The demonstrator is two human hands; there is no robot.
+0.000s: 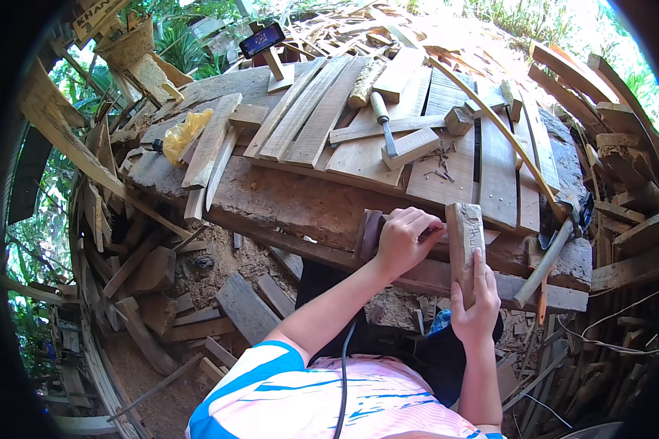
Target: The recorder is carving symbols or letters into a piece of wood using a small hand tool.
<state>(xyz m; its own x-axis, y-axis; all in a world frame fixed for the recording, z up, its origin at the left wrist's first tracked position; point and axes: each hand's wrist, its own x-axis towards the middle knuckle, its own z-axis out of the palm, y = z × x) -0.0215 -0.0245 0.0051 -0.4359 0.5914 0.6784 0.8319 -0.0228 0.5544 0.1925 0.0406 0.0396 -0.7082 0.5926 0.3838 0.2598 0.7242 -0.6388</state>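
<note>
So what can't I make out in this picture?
In the head view:
Whether the left hand pinches anything: too small to tell.
Part of the wooden block: hidden behind the right hand.
The phone: its screen is too small to make out.
Inside the yellow plastic: hidden by its folds.
The shirt: cut off by the lower edge.

A thick, rough brown wooden bench (271,201) runs crosswise. Flat planks (311,110) lie side by side over its middle and right. Toward the left are shorter boards (211,150) and a crumpled yellow bag (185,137); at the front edge sits a dark brown block (368,235).
</note>
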